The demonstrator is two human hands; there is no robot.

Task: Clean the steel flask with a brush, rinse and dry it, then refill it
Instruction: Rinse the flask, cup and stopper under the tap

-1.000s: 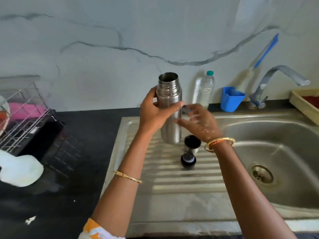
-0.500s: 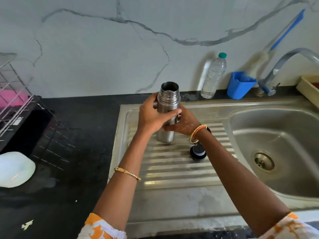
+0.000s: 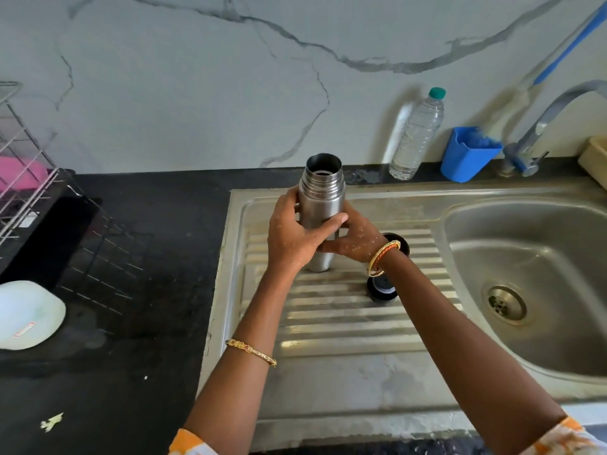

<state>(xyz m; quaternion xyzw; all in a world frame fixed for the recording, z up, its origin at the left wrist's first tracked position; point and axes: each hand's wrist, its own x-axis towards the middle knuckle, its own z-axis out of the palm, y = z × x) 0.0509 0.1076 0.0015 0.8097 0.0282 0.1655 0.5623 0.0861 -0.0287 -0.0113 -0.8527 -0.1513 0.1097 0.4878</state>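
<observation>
Steel flask (image 3: 320, 205) is standing upright, mouth open, on the ribbed draining board (image 3: 328, 310) of the sink (image 3: 525, 257), near the board's back-left corner; left hand (image 3: 292, 238) is wrapping round its body w/ thumb lying across the front; right hand (image 3: 356, 239) is gripping the lower part from the right side, fingers curled behind, water drops showing on both hands. Two dark caps are sitting on the board just right of the flask: one (image 3: 402, 244) partly hidden behind the right wrist, the other (image 3: 381, 289) nearer the front, just beside the bangle (image 3: 382, 259). Along the back edge of the surface (image 3: 131, 290) a clear plastic bottle (image 3: 417, 136) w/ green top is standing upright; next to it a blue holder (image 3: 468, 154) is carrying a brush w/ blue handle (image 3: 571, 47) leaning toward the wall; tap (image 3: 538, 126) is rising at the sink's back-right. At the left edge of the surface a wire rack (image 3: 29, 178) is standing w/ sth pink inside; a white plate (image 3: 28, 313) is lying in front of it.
</observation>
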